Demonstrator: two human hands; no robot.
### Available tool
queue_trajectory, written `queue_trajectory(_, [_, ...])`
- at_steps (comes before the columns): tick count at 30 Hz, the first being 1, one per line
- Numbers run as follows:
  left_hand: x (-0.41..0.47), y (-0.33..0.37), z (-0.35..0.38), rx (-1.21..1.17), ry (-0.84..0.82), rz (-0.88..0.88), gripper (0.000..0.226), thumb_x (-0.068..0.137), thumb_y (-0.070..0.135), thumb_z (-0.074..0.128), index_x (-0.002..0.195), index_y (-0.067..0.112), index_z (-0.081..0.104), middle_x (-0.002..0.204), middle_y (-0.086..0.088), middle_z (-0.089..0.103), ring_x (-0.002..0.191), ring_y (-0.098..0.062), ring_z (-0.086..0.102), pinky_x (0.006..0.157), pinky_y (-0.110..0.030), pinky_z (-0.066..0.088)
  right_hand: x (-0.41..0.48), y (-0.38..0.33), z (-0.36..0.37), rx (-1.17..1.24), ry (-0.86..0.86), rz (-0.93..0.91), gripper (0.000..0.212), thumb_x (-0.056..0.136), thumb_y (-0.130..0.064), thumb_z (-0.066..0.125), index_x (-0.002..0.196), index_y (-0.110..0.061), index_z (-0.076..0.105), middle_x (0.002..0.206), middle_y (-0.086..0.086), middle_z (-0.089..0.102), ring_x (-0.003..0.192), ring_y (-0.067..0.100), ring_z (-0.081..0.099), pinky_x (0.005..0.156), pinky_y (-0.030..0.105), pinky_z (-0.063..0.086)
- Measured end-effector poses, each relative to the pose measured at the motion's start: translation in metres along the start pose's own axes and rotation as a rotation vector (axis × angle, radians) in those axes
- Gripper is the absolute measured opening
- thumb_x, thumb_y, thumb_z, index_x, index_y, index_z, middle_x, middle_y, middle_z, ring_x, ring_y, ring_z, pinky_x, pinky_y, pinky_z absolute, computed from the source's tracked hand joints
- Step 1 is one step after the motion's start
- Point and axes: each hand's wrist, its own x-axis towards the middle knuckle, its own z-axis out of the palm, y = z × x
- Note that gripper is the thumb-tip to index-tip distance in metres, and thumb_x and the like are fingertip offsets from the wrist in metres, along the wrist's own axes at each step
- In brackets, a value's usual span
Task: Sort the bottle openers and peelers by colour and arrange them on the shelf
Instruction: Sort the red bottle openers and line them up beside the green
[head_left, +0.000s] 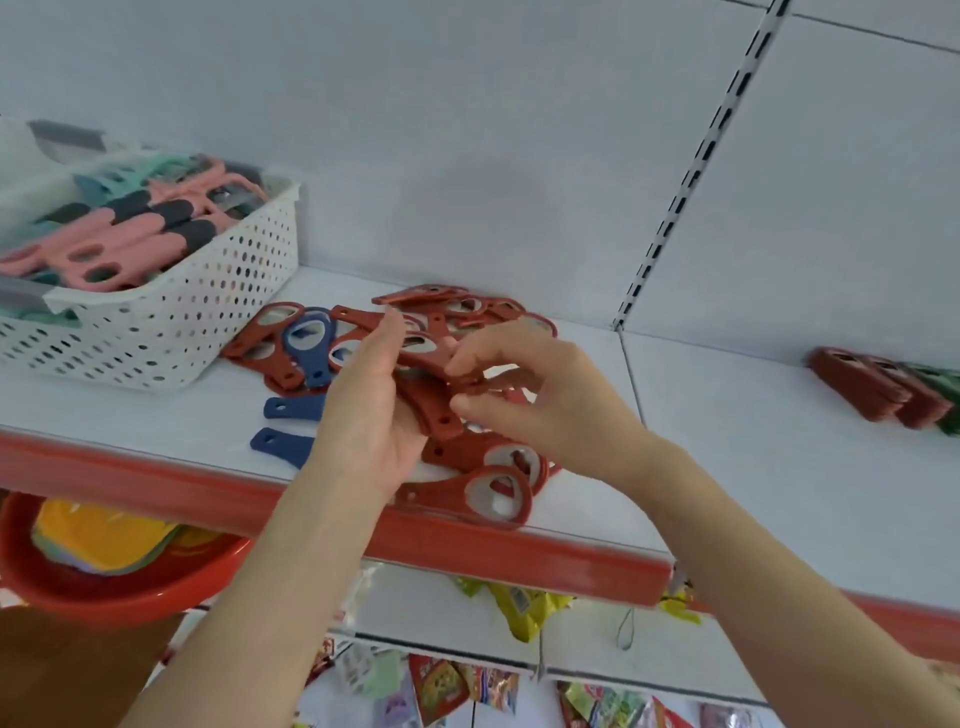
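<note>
A loose pile of red bottle openers (470, 312) lies on the white shelf (701, 431), with a few blue openers (306, 343) mixed in at its left. My left hand (371, 410) holds a stack of red openers (434, 410) in its curled palm. My right hand (524, 384) pinches one red opener against that stack. More red openers (480, 483) lie near the shelf's front edge. At the far right stands a tidy row of red openers (872, 389) with green ones (948, 400) beside it.
A white perforated basket (208, 312) with pink, teal and dark-handled peelers (145, 228) sits at the left of the shelf. The shelf has a red front rail (156, 483). Below hang a red bowl (109, 582) and snack packets (519, 608).
</note>
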Motion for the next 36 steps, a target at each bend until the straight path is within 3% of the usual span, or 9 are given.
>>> queue_trajectory(4, [0.005, 0.005, -0.003, -0.096, -0.006, 0.010, 0.021, 0.098, 0.010, 0.041, 0.117, 0.015, 0.049, 0.068, -0.012, 0.068, 0.062, -0.020, 0.067, 0.060, -0.033, 0.058, -0.008, -0.003, -0.018, 0.107, 0.001, 0.212, 0.021, 0.081, -0.004, 0.069, 0.094, -0.020, 0.066, 0.094, -0.007, 0.066, 0.095, 0.006, 0.063, 0.084, 0.024, 0.052])
queue_trajectory(6, [0.006, 0.008, -0.006, -0.100, -0.033, -0.009, 0.018, 0.098, 0.009, 0.039, 0.111, 0.017, 0.049, 0.069, -0.014, 0.066, 0.058, -0.020, 0.064, 0.056, -0.029, 0.056, -0.014, 0.005, -0.023, -0.135, 0.053, 0.385, 0.011, 0.081, -0.024, 0.071, 0.090, -0.021, 0.067, 0.087, -0.007, 0.067, 0.085, 0.009, 0.064, 0.077, 0.028, 0.052])
queue_trajectory(10, [0.008, 0.011, -0.015, 0.009, -0.089, -0.087, 0.019, 0.099, 0.021, 0.040, 0.113, 0.016, 0.052, 0.084, -0.014, 0.066, 0.060, -0.015, 0.062, 0.047, -0.018, 0.048, -0.028, 0.025, -0.014, -0.411, -0.112, 0.680, 0.035, 0.074, -0.046, 0.071, 0.092, -0.019, 0.060, 0.079, -0.006, 0.059, 0.072, 0.011, 0.055, 0.063, 0.022, 0.045])
queue_trajectory(16, [0.011, 0.012, -0.023, 0.161, -0.142, -0.162, 0.039, 0.099, 0.026, 0.039, 0.124, -0.001, 0.052, 0.090, -0.010, 0.067, 0.066, -0.014, 0.062, 0.048, -0.018, 0.049, -0.030, 0.038, -0.017, -0.263, 0.189, 0.614, 0.002, 0.083, -0.016, 0.067, 0.081, -0.015, 0.068, 0.077, 0.002, 0.066, 0.066, 0.010, 0.054, 0.065, 0.025, 0.043])
queue_trajectory(22, [0.013, 0.021, -0.029, 0.183, -0.155, -0.219, 0.040, 0.096, 0.031, 0.043, 0.124, 0.003, 0.054, 0.099, -0.010, 0.068, 0.072, -0.015, 0.066, 0.051, -0.022, 0.051, -0.020, 0.040, -0.043, -0.245, 0.527, 0.538, 0.012, 0.087, -0.006, 0.060, 0.090, -0.013, 0.068, 0.070, -0.010, 0.060, 0.059, -0.002, 0.054, 0.063, 0.020, 0.048])
queue_trajectory(26, [0.011, 0.025, -0.027, 0.241, -0.240, -0.337, 0.048, 0.091, 0.046, 0.043, 0.115, 0.008, 0.060, 0.100, -0.011, 0.066, 0.082, -0.019, 0.065, 0.058, -0.028, 0.056, -0.010, 0.004, -0.051, 0.066, 0.348, 0.471, 0.015, 0.088, -0.007, 0.060, 0.084, -0.020, 0.067, 0.072, -0.002, 0.064, 0.063, 0.001, 0.059, 0.059, 0.015, 0.049])
queue_trajectory(29, [0.004, 0.023, -0.019, 0.302, -0.395, -0.405, 0.054, 0.084, 0.051, 0.044, 0.112, 0.009, 0.062, 0.102, -0.013, 0.068, 0.083, -0.023, 0.068, 0.064, -0.033, 0.058, 0.003, -0.014, -0.032, 0.032, 0.103, 0.414, 0.015, 0.085, -0.008, 0.063, 0.083, -0.021, 0.069, 0.076, -0.003, 0.067, 0.067, 0.000, 0.060, 0.063, 0.015, 0.050])
queue_trajectory(33, [-0.007, 0.021, -0.016, 0.229, -0.462, -0.539, 0.030, 0.073, 0.020, 0.058, 0.098, 0.004, 0.065, 0.098, -0.018, 0.069, 0.078, -0.023, 0.070, 0.050, -0.026, 0.057, 0.012, -0.004, -0.012, -0.122, 0.182, 0.360, 0.005, 0.084, -0.009, 0.066, 0.085, -0.008, 0.070, 0.074, -0.007, 0.066, 0.065, -0.003, 0.059, 0.068, 0.016, 0.049])
queue_trajectory(36, [-0.005, 0.022, -0.021, 0.193, -0.425, -0.523, 0.028, 0.069, 0.007, 0.057, 0.095, -0.001, 0.065, 0.095, -0.020, 0.068, 0.072, -0.021, 0.069, 0.044, -0.022, 0.053, -0.001, 0.021, -0.020, -0.377, 0.224, 0.527, 0.026, 0.084, -0.027, 0.066, 0.091, -0.002, 0.067, 0.086, 0.011, 0.067, 0.076, 0.018, 0.060, 0.073, 0.029, 0.047])
